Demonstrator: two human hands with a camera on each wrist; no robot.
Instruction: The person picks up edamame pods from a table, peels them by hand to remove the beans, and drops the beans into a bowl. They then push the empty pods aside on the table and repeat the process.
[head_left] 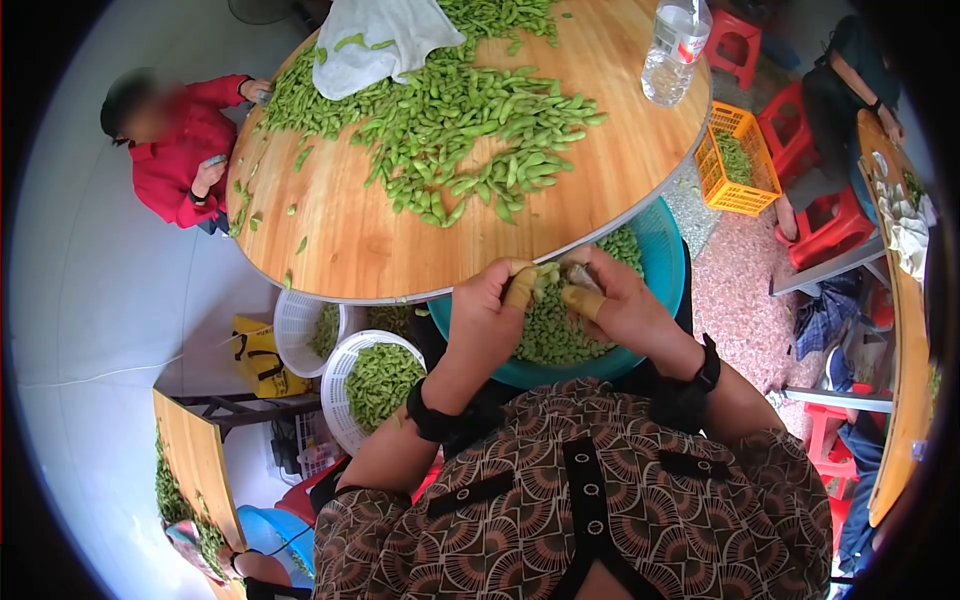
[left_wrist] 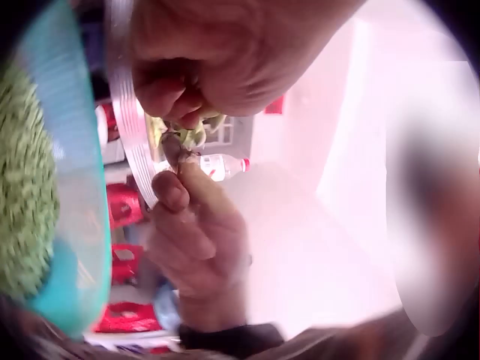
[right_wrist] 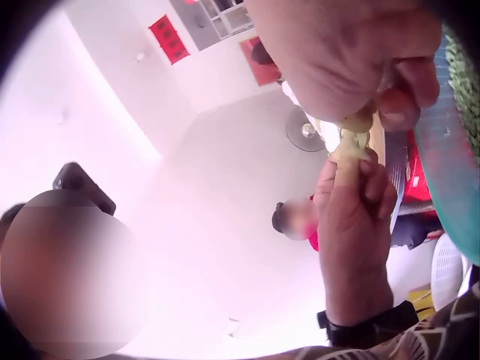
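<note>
Above a teal basin of shelled green beans, both hands meet at the table's edge. The left hand pinches a green pod between thumb and fingers. Close beside it, the right hand has curled fingers around a small greyish item, whose kind I cannot tell; in the left wrist view a small dark piece shows at the right fingertips. Yellowish coverings wrap both thumbs. A heap of green pods lies on the round wooden table.
A white cloth and a water bottle are on the table. White baskets of pods stand left of the basin, a yellow crate at the right. A person in red sits at the table's left.
</note>
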